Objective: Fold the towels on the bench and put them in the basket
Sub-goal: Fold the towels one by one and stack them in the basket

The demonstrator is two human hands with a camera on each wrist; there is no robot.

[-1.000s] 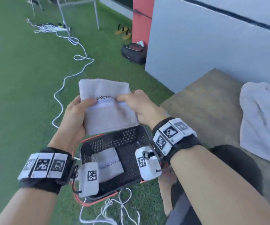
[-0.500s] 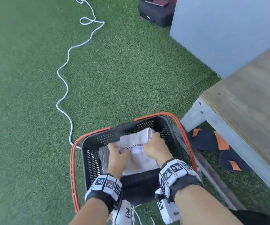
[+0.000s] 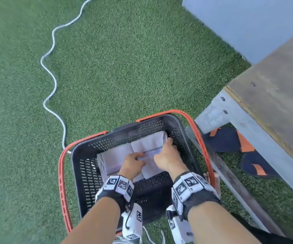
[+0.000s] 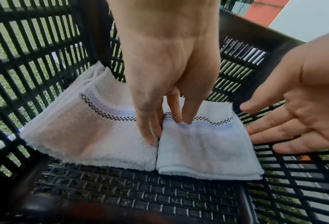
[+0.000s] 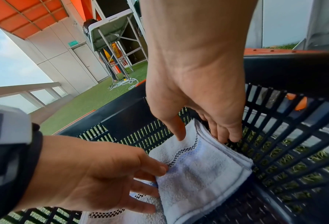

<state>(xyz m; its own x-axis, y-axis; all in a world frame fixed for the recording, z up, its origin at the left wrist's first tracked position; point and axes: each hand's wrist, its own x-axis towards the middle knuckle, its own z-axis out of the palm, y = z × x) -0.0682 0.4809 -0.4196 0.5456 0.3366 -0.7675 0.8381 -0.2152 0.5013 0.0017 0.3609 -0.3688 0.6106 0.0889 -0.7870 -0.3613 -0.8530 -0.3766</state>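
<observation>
Two folded towels point(image 4: 203, 145) side by side in basket point(image 3: 181, 124); both hands relaxed: left hand point(image 4: 169, 60) touching right towel, right hand point(image 5: 196, 84) beside it

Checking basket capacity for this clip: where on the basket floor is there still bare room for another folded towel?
Bare mesh floor runs along the near wall of the basket, in front of both folded towels. The far half is crowded: left towel and right towel lie edge to edge, with the left hand and right hand there.
</observation>
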